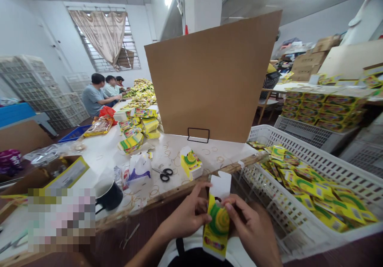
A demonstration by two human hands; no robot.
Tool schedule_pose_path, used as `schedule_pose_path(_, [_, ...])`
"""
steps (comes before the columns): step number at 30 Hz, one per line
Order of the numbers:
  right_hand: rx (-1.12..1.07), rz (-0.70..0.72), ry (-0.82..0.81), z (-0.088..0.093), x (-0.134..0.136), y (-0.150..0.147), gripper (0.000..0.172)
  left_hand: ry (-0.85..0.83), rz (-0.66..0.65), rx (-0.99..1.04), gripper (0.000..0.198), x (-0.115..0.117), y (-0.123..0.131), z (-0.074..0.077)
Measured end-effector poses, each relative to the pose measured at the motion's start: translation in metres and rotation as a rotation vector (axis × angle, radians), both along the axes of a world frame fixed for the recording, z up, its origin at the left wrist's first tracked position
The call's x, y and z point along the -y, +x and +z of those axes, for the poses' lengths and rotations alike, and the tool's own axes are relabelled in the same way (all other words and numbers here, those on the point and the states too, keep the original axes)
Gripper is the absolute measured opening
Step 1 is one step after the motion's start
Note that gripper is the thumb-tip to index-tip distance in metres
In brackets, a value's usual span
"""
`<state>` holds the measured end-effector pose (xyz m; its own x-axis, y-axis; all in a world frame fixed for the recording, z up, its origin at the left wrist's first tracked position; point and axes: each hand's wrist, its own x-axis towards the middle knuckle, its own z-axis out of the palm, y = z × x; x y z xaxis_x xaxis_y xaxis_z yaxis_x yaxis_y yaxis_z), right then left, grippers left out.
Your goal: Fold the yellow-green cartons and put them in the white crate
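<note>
A small yellow and green cardboard box (216,223) stands in front of my body, its white top flap raised and its upper end open. My left hand (191,213) is closed around the box's left side, thumb on the front face. My right hand (247,223) pinches the box at the right of its open end, with thumb and fingertips at the edge of the opening. Whether the fingers also hold something small there is hidden. On the table edge just beyond lies a short stack of flat yellow boxes (191,164).
A white basket (299,141) full of yellow packets stands at my right. On the table are scissors (165,174), a dark mug (110,195), bundled boxes (131,141) and loose rubber bands. A large cardboard sheet (209,83) stands upright ahead. Several people (95,93) sit far left.
</note>
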<state>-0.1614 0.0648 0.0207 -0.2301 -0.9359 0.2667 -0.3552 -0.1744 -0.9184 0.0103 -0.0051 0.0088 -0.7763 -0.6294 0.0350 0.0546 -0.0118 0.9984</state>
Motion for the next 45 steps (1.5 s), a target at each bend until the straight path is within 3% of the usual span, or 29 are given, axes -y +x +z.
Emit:
schedule_pose_path(2, [0.058, -0.082, -0.028, -0.005, 0.0, 0.004, 0.022, -0.014, -0.008, 0.017, 0.082, 0.0, -0.001, 0.0])
schedule_pose_path(5, [0.174, -0.212, -0.092, -0.016, 0.001, 0.006, 0.029, 0.024, -0.018, -0.038, 0.072, -0.001, -0.002, 0.0])
schedule_pose_path(10, [0.072, -0.097, -0.191, -0.019, 0.002, -0.006, 0.034, -0.057, 0.113, 0.015, 0.048, -0.001, -0.003, -0.001])
schedule_pose_path(14, [0.079, -0.018, -0.005, -0.017, 0.003, -0.006, 0.035, -0.202, 0.196, 0.101, 0.052, -0.003, -0.004, 0.002])
schedule_pose_path(18, [0.152, -0.011, 0.102, -0.03, 0.007, 0.005, 0.04, -0.231, 0.13, 0.129, 0.055, -0.007, -0.004, 0.007])
schedule_pose_path(22, [0.14, -0.076, 0.107, -0.041, 0.01, 0.009, 0.037, -0.2, 0.112, 0.109, 0.056, -0.008, -0.003, 0.006])
schedule_pose_path(29, [0.021, -0.099, 0.078, -0.041, 0.01, 0.016, 0.039, -0.072, 0.112, 0.041, 0.062, -0.005, -0.004, 0.002])
schedule_pose_path(35, [0.028, -0.223, 0.123, -0.049, 0.011, 0.018, 0.036, -0.131, 0.108, 0.081, 0.057, -0.006, -0.007, 0.003])
schedule_pose_path(41, [0.029, -0.086, 0.019, -0.036, 0.009, 0.003, 0.035, 0.006, 0.152, 0.009, 0.055, 0.001, -0.002, -0.001])
schedule_pose_path(45, [0.255, -0.042, 0.041, -0.033, 0.011, 0.0, 0.032, 0.033, 0.159, -0.004, 0.055, 0.002, -0.002, -0.005])
